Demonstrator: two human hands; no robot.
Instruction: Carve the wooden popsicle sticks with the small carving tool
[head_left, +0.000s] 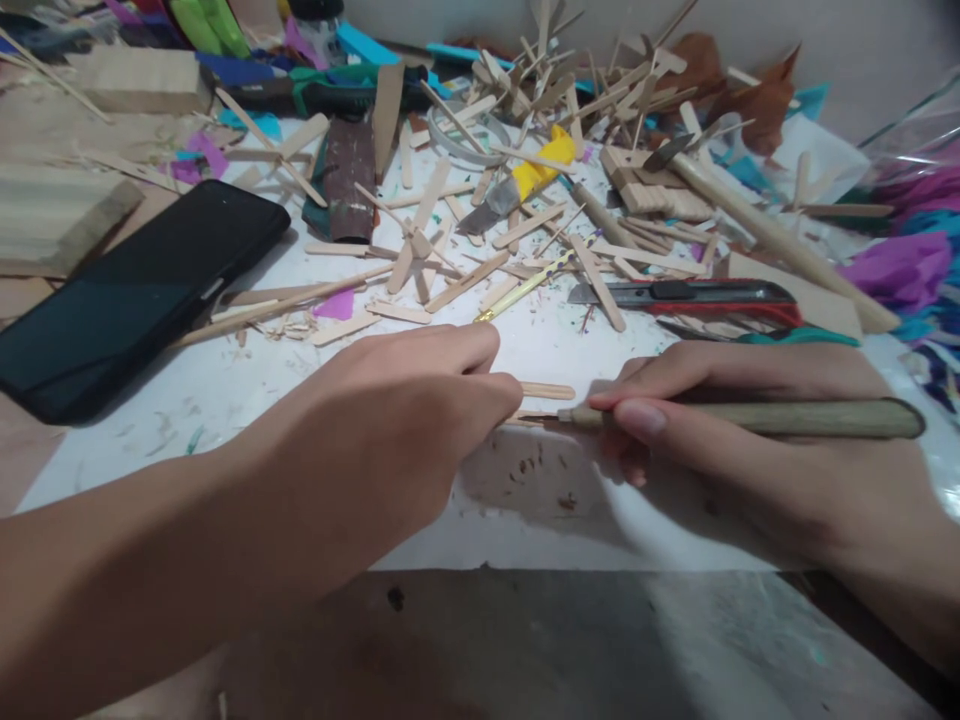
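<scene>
My left hand (405,430) is closed, its fingers pinching and pressing on flat wooden craft sticks near the front of the white paper (420,545). One craft stick (551,391) pokes out to the right past my thumb; a second lies just below it, mostly covered. Held like a pen, a tool with a round wooden handle (817,418) is in my right hand (720,440). Its thin dark tip points left and meets the lower stick close to my left thumb. The tip's exact shape is too blurred to make out. Dark shavings lie on the paper below.
A black phone (142,290) rests at the left beside wood blocks (60,215). Behind my hands are scattered craft sticks, a yellow-handled blade (525,180), a patterned pencil (536,280) and a red-and-black box cutter (690,295). A long wooden-handled tool (780,235) lies right.
</scene>
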